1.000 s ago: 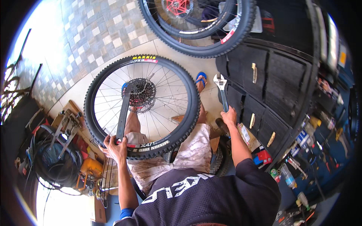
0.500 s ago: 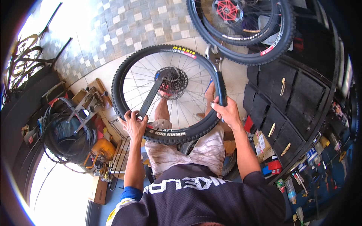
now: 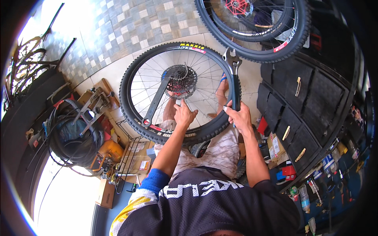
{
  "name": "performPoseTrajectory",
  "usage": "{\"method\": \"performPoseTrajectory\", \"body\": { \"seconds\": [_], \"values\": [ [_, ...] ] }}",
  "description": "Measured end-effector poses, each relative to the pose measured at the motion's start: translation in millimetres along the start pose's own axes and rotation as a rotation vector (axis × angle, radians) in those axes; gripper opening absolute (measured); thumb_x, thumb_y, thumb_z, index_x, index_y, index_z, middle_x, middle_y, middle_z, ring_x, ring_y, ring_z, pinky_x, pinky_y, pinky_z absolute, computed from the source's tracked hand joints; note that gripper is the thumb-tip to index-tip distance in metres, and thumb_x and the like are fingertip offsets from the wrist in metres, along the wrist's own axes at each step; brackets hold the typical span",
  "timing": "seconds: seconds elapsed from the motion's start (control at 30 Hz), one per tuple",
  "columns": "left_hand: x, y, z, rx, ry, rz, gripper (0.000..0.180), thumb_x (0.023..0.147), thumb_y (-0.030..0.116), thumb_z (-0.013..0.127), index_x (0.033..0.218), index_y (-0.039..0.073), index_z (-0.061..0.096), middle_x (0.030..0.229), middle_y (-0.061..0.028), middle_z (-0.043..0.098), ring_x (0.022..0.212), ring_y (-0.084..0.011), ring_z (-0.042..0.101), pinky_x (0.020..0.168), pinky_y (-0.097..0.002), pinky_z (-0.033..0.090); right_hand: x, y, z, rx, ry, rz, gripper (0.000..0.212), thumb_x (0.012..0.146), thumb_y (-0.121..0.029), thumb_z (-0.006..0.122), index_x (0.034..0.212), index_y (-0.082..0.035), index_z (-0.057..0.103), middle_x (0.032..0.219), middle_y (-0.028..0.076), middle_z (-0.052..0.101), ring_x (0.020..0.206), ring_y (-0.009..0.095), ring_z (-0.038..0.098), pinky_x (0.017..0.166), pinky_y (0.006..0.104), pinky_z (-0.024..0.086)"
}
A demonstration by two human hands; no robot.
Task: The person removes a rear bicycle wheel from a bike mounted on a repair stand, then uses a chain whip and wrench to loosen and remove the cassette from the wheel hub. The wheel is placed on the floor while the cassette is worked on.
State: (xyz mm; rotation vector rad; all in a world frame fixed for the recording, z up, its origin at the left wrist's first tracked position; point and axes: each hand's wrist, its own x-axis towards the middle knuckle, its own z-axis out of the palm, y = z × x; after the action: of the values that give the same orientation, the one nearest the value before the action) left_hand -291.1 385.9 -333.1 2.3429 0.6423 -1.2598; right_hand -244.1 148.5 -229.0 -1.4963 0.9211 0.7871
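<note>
A bicycle wheel [image 3: 129, 109] with a knobby black tyre lies before my legs, its cassette [image 3: 183, 80] facing up. Across the spokes runs a chain whip [image 3: 156, 103], its dark handle reaching from the cassette toward the near left rim. My left hand [image 3: 185, 115] is over the spokes just below the cassette, index finger stretched toward it and thumb apart; whether it touches is unclear. In my right hand [image 3: 240, 117] is an adjustable wrench [image 3: 236, 88], gripped by its handle with the jaw pointing away from me, over the wheel's right side.
More wheels [image 3: 271, 55] lie at the far right beside black drawers [image 3: 293, 88] with pale handles. At left are coiled tyres [image 3: 75, 137], a metal stand [image 3: 94, 106] and an orange tank [image 3: 110, 152]. Small tools and a bottle [image 3: 303, 198] crowd the lower right.
My left hand has left the chain whip's handle end and moved right and away from me, toward the cassette. The wrench has turned so its jaw shows more plainly. The wheel has shifted slightly.
</note>
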Motion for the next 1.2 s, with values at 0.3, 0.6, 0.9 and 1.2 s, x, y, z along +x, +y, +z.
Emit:
{"method": "performPoseTrajectory", "body": {
  "seconds": [0.3,0.6,0.9,1.2],
  "values": [
    [-6.5,6.9,3.9,0.046,-0.101,0.056,0.057,0.080,0.037,0.075,0.131,0.012,0.070,0.126,-0.0278,0.064,0.109,-0.0432,0.069,0.095,-0.0500,0.056,-2.8,-5.1,-21.9,0.155,-0.067,-0.050,0.021,0.090,-0.016,0.078,0.102,-0.005,0.064,0.077,-0.001,0.062,0.054,0.006,0.055,0.049,0.0237,0.045],
    [-34.2,2.8,29.6,0.110,-0.176,0.144,0.061,0.080,0.042,0.076,0.134,0.013,0.065,0.129,-0.0269,0.062,0.111,-0.0426,0.068,0.093,-0.0514,0.056,21.1,0.7,-13.9,0.201,-0.163,0.037,0.023,0.090,-0.017,0.079,0.103,-0.006,0.063,0.076,-0.003,0.060,0.056,0.005,0.054,0.049,0.0236,0.044],
    [-23.4,41.3,-63.9,-0.522,-0.215,0.913,0.053,0.095,0.000,0.067,0.146,0.008,0.058,0.132,-0.0162,0.065,0.111,-0.0354,0.067,0.094,-0.0400,0.055,35.1,31.5,42.1,0.333,-0.303,0.138,0.027,0.089,-0.020,0.082,0.103,-0.007,0.063,0.079,-0.001,0.063,0.056,0.006,0.057,0.047,0.0218,0.045],
    [35.5,24.2,-72.9,-0.585,-0.250,0.559,0.030,0.091,0.006,0.076,0.121,0.003,0.070,0.109,-0.0124,0.075,0.098,-0.0236,0.072,0.085,-0.0343,0.057,43.9,36.2,63.3,0.349,-0.229,0.136,0.023,0.091,-0.016,0.078,0.102,-0.007,0.061,0.079,-0.001,0.061,0.053,0.006,0.055,0.045,0.0221,0.045]
  ]
}}
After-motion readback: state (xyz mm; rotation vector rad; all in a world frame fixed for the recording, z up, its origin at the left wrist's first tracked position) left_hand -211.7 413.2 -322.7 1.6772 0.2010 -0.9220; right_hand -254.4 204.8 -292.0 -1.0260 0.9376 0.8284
